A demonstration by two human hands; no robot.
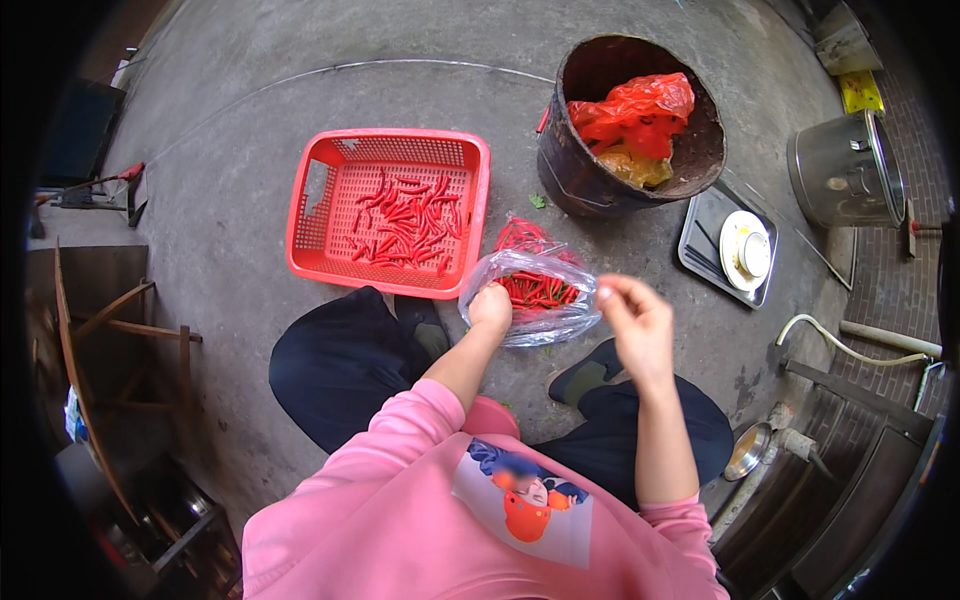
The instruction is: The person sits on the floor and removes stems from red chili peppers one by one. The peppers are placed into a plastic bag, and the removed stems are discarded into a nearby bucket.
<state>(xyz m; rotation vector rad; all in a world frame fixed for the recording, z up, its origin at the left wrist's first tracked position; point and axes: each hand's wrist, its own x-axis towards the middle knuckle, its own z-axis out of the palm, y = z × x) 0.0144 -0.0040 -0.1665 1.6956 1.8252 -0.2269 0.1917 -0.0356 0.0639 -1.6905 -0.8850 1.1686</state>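
A clear plastic bag (551, 330) stands wide-mouthed on the ground between my feet, with red chili peppers (536, 291) showing inside, some with green stems. At the bag's left side my left hand (491, 306) is closed on the plastic, its fingertips hidden. Thumb and fingers of my right hand (636, 319) pinch the right rim. Left of the bag, a red plastic basket (387, 282) with perforated walls holds loose red chili peppers (411, 221) spread over its bottom. More red peppers (525, 236) show through plastic just beyond the bag's mouth.
A dark metal bucket (559, 169) with red and yellow plastic bags (634, 112) stands beyond the bag. To the right are a metal tray (694, 259) with a plate (731, 262), bowl and chopsticks, a steel pot (840, 172) and a hose (832, 345). Wooden furniture (112, 311) stands left.
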